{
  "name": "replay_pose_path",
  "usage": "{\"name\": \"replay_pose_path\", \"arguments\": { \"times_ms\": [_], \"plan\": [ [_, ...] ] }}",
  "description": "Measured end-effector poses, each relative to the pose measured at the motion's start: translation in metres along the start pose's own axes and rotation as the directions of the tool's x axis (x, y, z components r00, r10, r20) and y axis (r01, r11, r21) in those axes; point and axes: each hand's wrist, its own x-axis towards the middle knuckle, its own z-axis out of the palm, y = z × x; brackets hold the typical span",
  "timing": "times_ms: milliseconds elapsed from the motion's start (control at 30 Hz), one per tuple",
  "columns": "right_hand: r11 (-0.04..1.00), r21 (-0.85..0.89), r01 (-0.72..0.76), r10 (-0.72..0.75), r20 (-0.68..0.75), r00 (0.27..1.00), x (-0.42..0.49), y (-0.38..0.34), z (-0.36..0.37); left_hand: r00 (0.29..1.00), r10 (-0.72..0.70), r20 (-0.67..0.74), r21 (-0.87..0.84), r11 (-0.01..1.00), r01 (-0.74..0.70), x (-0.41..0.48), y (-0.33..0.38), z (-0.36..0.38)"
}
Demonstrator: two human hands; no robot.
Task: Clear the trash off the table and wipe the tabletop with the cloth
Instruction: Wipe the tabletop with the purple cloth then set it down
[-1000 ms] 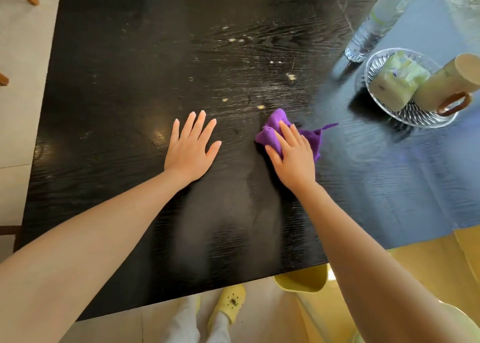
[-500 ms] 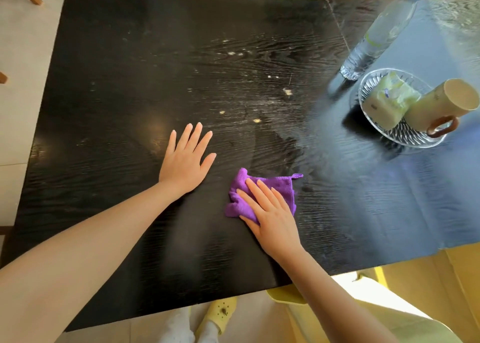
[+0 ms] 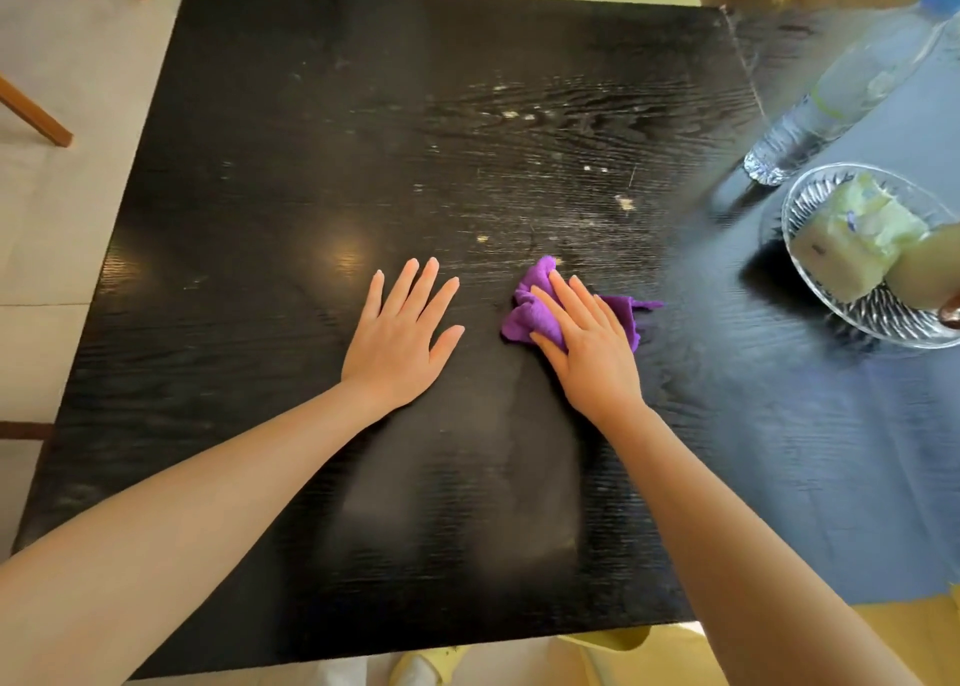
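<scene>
A purple cloth (image 3: pixel 530 309) lies bunched near the middle of the black wooden table (image 3: pixel 270 166). My right hand (image 3: pixel 587 342) presses down on the cloth with straight fingers and covers most of it. My left hand (image 3: pixel 400 332) rests flat on the tabletop just to the left, fingers spread, holding nothing. Pale crumbs and smears (image 3: pixel 626 202) dot the wood beyond the cloth.
At the right stand a clear water bottle (image 3: pixel 841 98) and a glass dish (image 3: pixel 878 316) holding a green-and-white packet (image 3: pixel 857 244) and a tan cup (image 3: pixel 930 275). Wooden chair legs (image 3: pixel 36 114) show at the far left. A yellow chair lies past the table's near edge.
My right hand has pushed the cloth away from me, back toward the crumbs, after pulling it closer half a second ago. My left hand has stayed flat in place.
</scene>
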Motion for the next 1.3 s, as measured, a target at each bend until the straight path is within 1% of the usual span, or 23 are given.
{"name": "replay_pose_path", "arguments": {
  "times_ms": [200, 333, 433, 600, 667, 767, 967, 1067, 1167, 1233, 1300],
  "plan": [
    [0.995, 0.022, -0.096, 0.097, -0.049, 0.994, 0.061, 0.007, 0.002, 1.0, 0.004, -0.019, -0.017, 1.0, -0.004, -0.001, 0.0, 0.002],
    [0.998, -0.02, -0.058, 0.057, -0.035, 0.998, 0.12, 0.003, -0.002, 1.0, -0.001, -0.023, -0.034, 0.999, 0.0, -0.001, -0.001, 0.004],
    [0.999, -0.027, -0.027, 0.026, -0.044, 0.999, 0.132, 0.001, -0.002, 1.0, -0.009, -0.03, -0.04, 0.999, 0.008, -0.001, -0.001, 0.003],
    [0.998, 0.063, 0.02, -0.017, -0.048, 0.999, 0.099, -0.018, 0.006, 0.999, -0.03, -0.034, -0.044, 0.999, 0.028, -0.001, 0.001, 0.003],
    [0.994, 0.096, 0.049, -0.048, -0.009, 0.999, 0.069, -0.031, 0.007, 0.999, -0.026, -0.022, -0.027, 0.999, 0.025, 0.0, 0.0, 0.004],
    [0.988, 0.115, 0.104, -0.103, -0.008, 0.995, 0.016, -0.043, 0.008, 1.0, -0.017, 0.005, -0.04, 0.999, 0.017, 0.001, -0.001, 0.002],
    [0.993, 0.092, 0.075, -0.083, 0.087, 0.993, -0.064, -0.062, 0.011, 0.993, 0.002, 0.115, -0.056, 0.998, 0.005, 0.003, -0.004, -0.009],
    [0.994, 0.094, 0.062, -0.071, 0.098, 0.993, -0.092, -0.071, 0.012, 0.993, -0.001, 0.119, -0.087, 0.996, 0.011, -0.004, -0.007, -0.012],
    [0.998, 0.048, 0.051, -0.056, 0.116, 0.992, -0.108, -0.078, 0.015, 0.996, -0.07, 0.056, -0.152, 0.985, 0.078, -0.031, -0.016, -0.014],
    [0.999, 0.026, 0.039, -0.041, 0.12, 0.992, -0.11, -0.079, 0.018, 0.987, -0.163, 0.006, -0.183, 0.97, 0.161, -0.054, -0.033, -0.016],
    [1.0, 0.012, 0.023, -0.025, 0.105, 0.994, -0.105, -0.08, 0.02, 0.96, -0.281, -0.014, -0.184, 0.944, 0.273, -0.073, -0.06, -0.019]
  ]
}}
